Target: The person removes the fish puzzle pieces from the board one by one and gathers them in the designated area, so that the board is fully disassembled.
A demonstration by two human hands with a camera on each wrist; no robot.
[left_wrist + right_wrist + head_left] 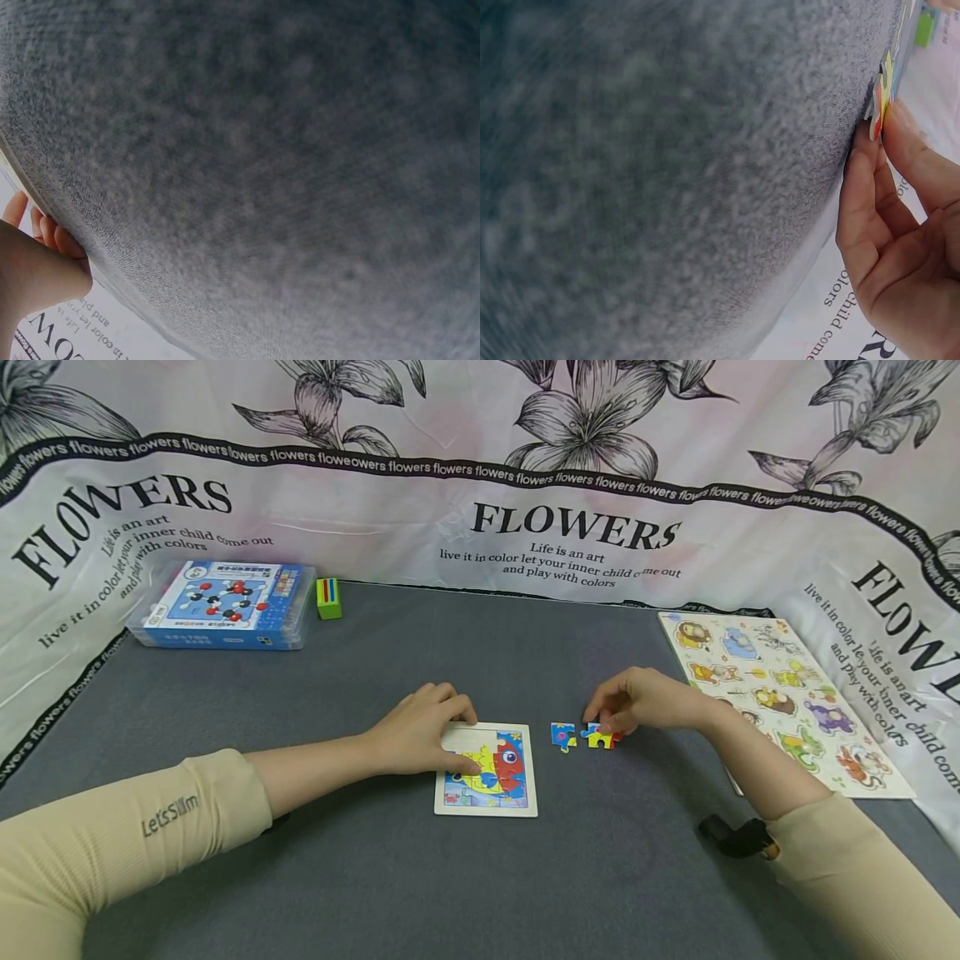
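Observation:
A small square jigsaw puzzle point(486, 811) in a pale frame lies on the grey cloth, partly filled with a yellow and red fish picture. My left hand point(420, 731) holds its left side, thumb over the pieces and fingers at the far edge. In the left wrist view that hand point(45, 262) shows at the frame's rim. My right hand point(636, 702) pinches a yellow, blue and red puzzle piece point(600, 739) between thumb and fingers, low over the cloth. The right wrist view shows the piece point(885, 86) edge-on. A loose blue piece point(562, 737) lies between puzzle and right hand.
An animal picture board point(795, 710) lies at the right, beneath the right forearm. At the back left are a clear-lidded blue box point(225, 606) and a small green block point(328, 599) with coloured stripes. A flower-printed sheet point(360, 518) hangs behind the table.

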